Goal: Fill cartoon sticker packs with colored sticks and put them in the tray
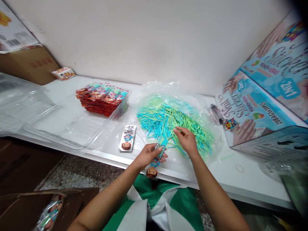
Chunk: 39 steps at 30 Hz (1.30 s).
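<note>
My left hand (154,154) is closed at the table's front edge. Between its fingers it grips a small printed packet (152,172) with a brown cartoon face at its lower end, along with blue plastic sticks (163,143) at the top. Over the right part of a large heap of loose blue and green sticks (156,117) is my right hand (186,139). Its fingers are curled together, and whatever they hold is hidden. The heap lies on a clear plastic bag (149,93). Left of my hands, a similar packet (126,138) lies flat on the table.
A clear tray (121,109) of stacked red packets (98,104) stands left of the heap. Empty clear trays (64,125) lie farther left. Printed blue boxes (252,112) are stacked at right, with a rubber band (240,168) nearby. A wall (144,41) bounds the back.
</note>
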Tool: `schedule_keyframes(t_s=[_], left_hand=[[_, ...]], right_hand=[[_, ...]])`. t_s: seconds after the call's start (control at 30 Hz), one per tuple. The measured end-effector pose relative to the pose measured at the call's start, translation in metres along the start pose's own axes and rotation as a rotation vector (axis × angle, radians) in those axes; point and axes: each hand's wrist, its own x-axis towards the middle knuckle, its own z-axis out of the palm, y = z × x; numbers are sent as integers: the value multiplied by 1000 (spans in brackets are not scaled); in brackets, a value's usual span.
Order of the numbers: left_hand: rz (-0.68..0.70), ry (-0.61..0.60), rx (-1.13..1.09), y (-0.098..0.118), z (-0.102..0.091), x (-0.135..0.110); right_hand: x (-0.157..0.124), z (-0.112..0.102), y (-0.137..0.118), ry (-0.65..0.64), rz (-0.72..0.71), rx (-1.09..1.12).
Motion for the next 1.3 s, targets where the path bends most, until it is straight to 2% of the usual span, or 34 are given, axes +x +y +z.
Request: schedule_keyframes(t_s=[0.1,0.17,0.3,0.47,0.53,0.6,0.7,0.77,0.87,1.03,1.13,1.2,1.3], left_hand=[[-3,17,5,1,0,2],[-15,16,7,2,2,2],[-24,4,-5,3,5,1],[-31,12,9,2,0,-3],[-25,24,7,1,-4,-4],[-28,47,-7,0,-9,-5],[-36,87,-19,-2,-17,-6],[-35,107,-25,-2,-20,-7],[-43,124,-37,-2,-21,-9],[-79,122,-81,0,-17,-10],[-90,112,-115,-1,-14,-9],[-90,103,-122,-2,-12,-7],[-83,74,-109,-4,-9,-5]], right_hand=[[-13,-3,-24,-289,52,248],[-18,-4,-40,-392,-1,303],[-19,-1,-56,-466,-68,353],[-13,2,-46,-459,-60,324],[-12,1,-34,-398,-62,211],[-12,1,-21,-366,-102,-45],[-19,3,-6,-471,-200,-533],[-25,8,-1,-581,-249,-753],[-30,17,3,-667,-280,-868],[-24,20,10,-668,-272,-855],[-20,12,10,-591,-286,-699],[-20,7,3,-496,-272,-383],[-22,3,-21,-336,-148,156]])
